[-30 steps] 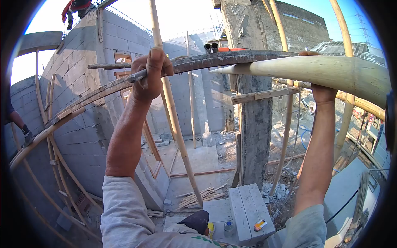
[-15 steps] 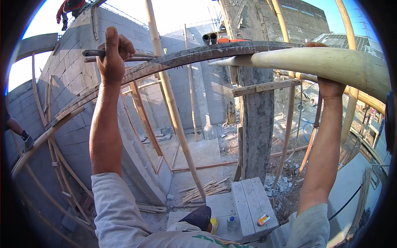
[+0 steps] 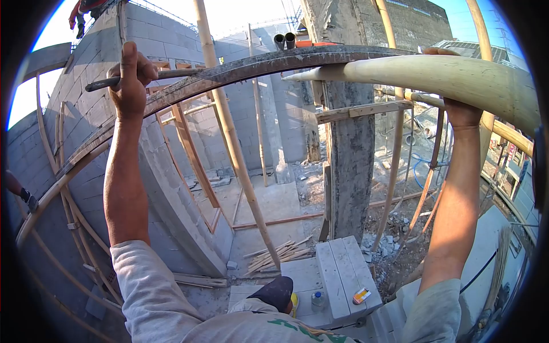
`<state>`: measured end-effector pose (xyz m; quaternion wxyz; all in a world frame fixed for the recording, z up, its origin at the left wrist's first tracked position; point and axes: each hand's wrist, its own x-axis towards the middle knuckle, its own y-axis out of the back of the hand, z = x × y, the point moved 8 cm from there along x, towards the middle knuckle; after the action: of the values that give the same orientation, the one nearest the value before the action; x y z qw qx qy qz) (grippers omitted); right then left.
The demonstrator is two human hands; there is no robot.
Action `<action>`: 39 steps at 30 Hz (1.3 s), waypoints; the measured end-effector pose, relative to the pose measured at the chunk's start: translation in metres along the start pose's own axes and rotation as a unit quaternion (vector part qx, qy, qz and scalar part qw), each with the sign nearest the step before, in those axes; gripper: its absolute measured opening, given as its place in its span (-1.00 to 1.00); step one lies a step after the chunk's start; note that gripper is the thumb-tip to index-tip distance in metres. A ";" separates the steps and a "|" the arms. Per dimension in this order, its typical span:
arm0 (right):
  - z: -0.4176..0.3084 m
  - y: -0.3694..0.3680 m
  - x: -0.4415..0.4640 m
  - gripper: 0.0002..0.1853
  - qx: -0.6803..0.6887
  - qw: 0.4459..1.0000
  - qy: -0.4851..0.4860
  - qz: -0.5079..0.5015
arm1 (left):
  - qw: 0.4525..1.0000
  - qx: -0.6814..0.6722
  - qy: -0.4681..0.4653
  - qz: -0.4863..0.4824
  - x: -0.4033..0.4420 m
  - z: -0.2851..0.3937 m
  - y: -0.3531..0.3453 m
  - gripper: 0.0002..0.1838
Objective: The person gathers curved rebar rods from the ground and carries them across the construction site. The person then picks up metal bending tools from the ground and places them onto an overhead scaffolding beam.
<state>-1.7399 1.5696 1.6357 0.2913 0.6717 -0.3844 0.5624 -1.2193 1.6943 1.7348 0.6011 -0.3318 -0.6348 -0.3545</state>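
Note:
Raised at the upper left, my left hand point(image 3: 130, 80) is closed around a thin dark rod point(image 3: 104, 84), its thumb pointing up. The rod runs right, toward a long grey, mortar-stained beam point(image 3: 257, 69) that spans the view. On the right, my right hand point(image 3: 461, 113) wraps round a thick pale bamboo pole point(image 3: 434, 75), with fingers showing above it and the wrist below. The pole's thin end lies just under the beam, in front of a concrete column point(image 3: 351, 166).
Upright bamboo poles point(image 3: 231, 134) stand ahead and right. Concrete blocks point(image 3: 343, 274) hold a small orange-and-white packet point(image 3: 361, 295); a bottle point(image 3: 317, 298) is beside them. Wood strips point(image 3: 280, 256) lie below. Another person's foot point(image 3: 30, 200) rests on bamboo at left; another person point(image 3: 91, 8) is atop the wall.
My left hand has moved left with the rod, away from its earlier place at the beam. My right hand stays on the bamboo pole. The view has shifted slightly.

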 end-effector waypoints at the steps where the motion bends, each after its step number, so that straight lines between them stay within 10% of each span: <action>1: 0.001 0.002 0.000 -0.32 0.007 1.000 -0.006 0.010 | 1.000 -0.022 0.002 0.005 0.000 -0.007 0.009 -0.37; 20: -0.002 -0.013 -0.005 -0.31 0.034 0.997 0.019 0.069 | 0.984 0.079 0.025 0.161 -0.054 0.026 -0.006 -0.58; 27: 0.002 -0.011 -0.003 -0.29 0.074 0.997 0.014 0.026 | 0.951 0.172 -0.096 0.237 -0.096 0.034 -0.013 -0.54; 33: 0.002 -0.002 -0.004 -0.34 0.103 0.994 0.002 0.038 | 0.974 0.136 0.052 0.175 -0.141 -0.030 -0.021 -0.64; 39: -0.001 0.006 -0.016 -0.37 0.334 0.921 -0.045 -0.196 | 0.972 0.125 0.199 0.026 -0.206 -0.094 -0.079 -0.74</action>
<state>-1.7463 1.5702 1.6204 0.1372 0.8167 -0.0476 0.5584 -1.2251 1.5740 1.5279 0.7609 -0.1928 -0.5331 -0.3156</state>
